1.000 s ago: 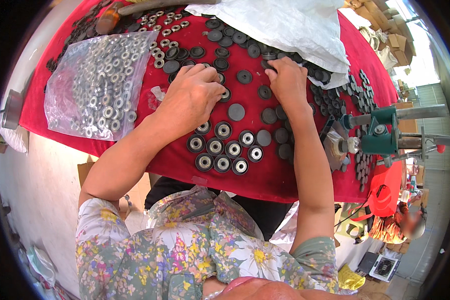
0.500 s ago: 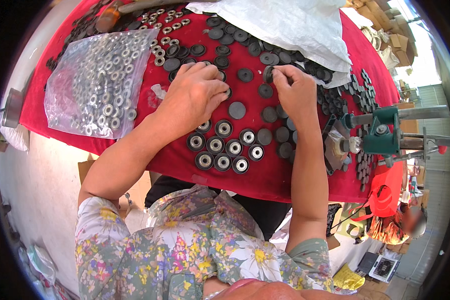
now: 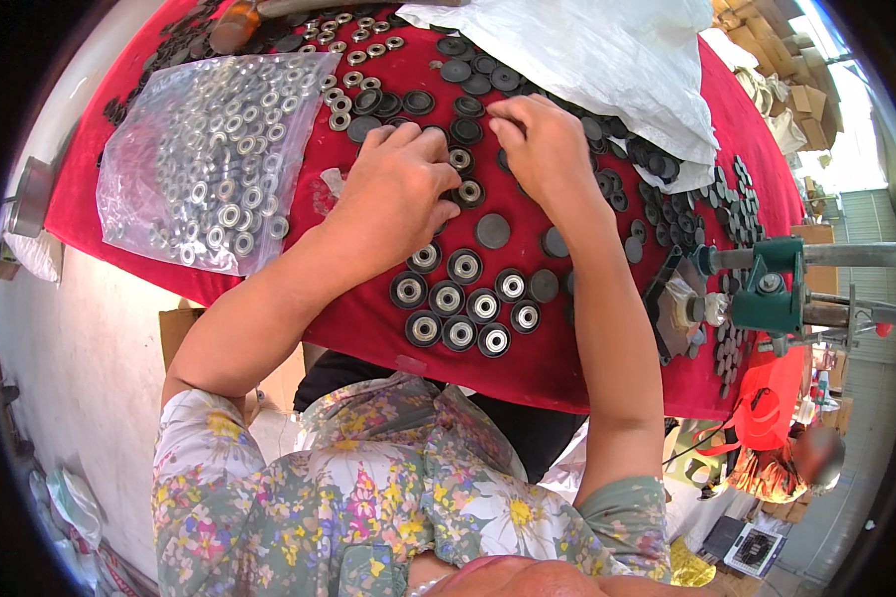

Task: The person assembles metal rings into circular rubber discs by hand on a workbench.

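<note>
My left hand (image 3: 400, 189) is bent down over black round cups, its fingertips partly hidden and its thumb out to the right. Beside its fingers lie a black cup with a metal bearing (image 3: 470, 192) and another bearing in a cup (image 3: 460, 160). My right hand (image 3: 543, 144) is curled, thumb and forefinger close together, just right of an unfilled black cup (image 3: 466, 130); whatever they hold is too small to make out. Nearer me sits a cluster of black cups with bearings (image 3: 447, 298) pressed inside. A flat black disc (image 3: 492, 231) lies between my forearms.
A clear plastic bag (image 3: 204, 164) full of bearings lies at left on the red cloth (image 3: 368, 343). Loose bearings (image 3: 376, 50) and black discs (image 3: 456, 71) are scattered at the back, by a white sack (image 3: 607, 60). A green-and-steel press (image 3: 772, 284) stands at right.
My right hand has moved left, from a black disc at its fingertips to beside the unfilled cups. My left hand stays over the cups. The whole view has shifted slightly.
</note>
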Demonstrator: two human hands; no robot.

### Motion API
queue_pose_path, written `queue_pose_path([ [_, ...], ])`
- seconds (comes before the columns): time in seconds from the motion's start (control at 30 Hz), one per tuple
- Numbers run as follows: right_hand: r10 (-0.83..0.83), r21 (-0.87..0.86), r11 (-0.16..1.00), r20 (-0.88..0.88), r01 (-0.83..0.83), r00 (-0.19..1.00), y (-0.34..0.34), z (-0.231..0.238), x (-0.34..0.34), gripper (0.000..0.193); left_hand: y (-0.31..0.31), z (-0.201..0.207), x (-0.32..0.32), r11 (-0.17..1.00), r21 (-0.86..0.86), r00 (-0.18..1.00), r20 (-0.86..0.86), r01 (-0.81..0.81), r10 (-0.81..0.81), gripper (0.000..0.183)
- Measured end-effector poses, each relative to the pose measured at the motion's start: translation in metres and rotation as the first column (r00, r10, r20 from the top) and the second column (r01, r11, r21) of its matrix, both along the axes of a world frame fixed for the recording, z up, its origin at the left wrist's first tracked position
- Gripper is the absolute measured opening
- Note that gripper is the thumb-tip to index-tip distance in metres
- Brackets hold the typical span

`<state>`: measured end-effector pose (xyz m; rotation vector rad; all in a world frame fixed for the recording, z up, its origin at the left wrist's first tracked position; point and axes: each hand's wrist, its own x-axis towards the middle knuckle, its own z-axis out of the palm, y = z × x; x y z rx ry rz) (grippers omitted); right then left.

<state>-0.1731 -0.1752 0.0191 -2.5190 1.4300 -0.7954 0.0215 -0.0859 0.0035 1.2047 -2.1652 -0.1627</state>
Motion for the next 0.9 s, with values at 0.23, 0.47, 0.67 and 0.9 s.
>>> queue_pose_path([
  [0.23, 0.060, -0.031, 0.997, -0.143, -0.065, 0.988, -0.029, -0.016, 0.012, 0.020, -0.002, -0.003, -0.003, 0.999, -0.019, 1.000, -0.001, 0.028, -0.028, 0.022],
  [0.47, 0.045, 0.166, 0.986, -0.196, -0.012, 0.980, -0.014, 0.005, -0.021, 0.018, -0.004, -0.009, -0.005, 0.999, -0.035, 0.999, -0.041, 0.010, -0.011, 0.020],
  [0.67, 0.041, 0.213, 0.977, -0.093, -0.020, 0.995, 0.020, 0.013, -0.043, 0.020, -0.004, -0.011, -0.012, 0.998, -0.057, 0.999, -0.021, 0.029, -0.030, 0.020],
  [0.9, 0.045, 0.585, 0.782, 0.291, -0.215, 0.956, 0.049, 0.031, -0.051, 0.022, -0.008, -0.002, -0.015, 0.990, -0.127, 0.981, -0.174, 0.058, -0.079, 0.033],
])
